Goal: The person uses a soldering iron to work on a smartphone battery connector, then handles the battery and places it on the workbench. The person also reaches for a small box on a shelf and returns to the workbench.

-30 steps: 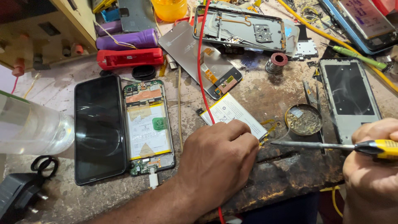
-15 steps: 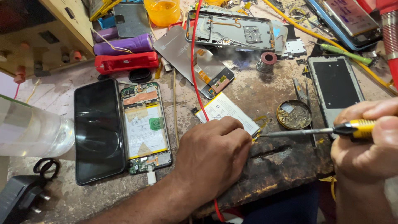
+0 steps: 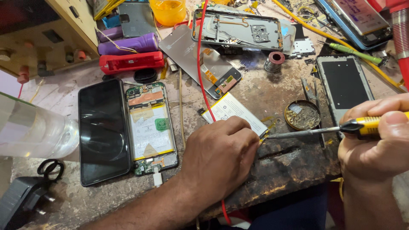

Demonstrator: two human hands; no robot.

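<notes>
A flat white rectangular phone battery (image 3: 234, 111) with a yellow edge is seen lying near the middle of the stained worktop (image 3: 281, 91), its long axis running diagonally from the far left down toward the near right. Its near-right corner is covered by the left hand (image 3: 219, 155), which rests knuckles-up with the fingers curled and pressed down on that end; whether anything is pinched beneath them cannot be told. Just to the right of those fingertips, the thin metal shaft of a yellow-and-black-handled screwdriver (image 3: 315, 132) is laid almost level, its tip brought to the battery's yellow corner beside the left hand. The handle is gripped by the right hand (image 3: 377, 142), whose fingers are closed tightly around it near the worktop's right edge. The left hand is clearly the nearer to the battery. Beyond the tip, a small round tin of scraps (image 3: 302, 115) is set, and a red wire (image 3: 203, 81) is draped across the battery's left end. Further left, an opened phone body (image 3: 149, 127) and a black screen panel (image 3: 103, 132) lie side by side.
</notes>
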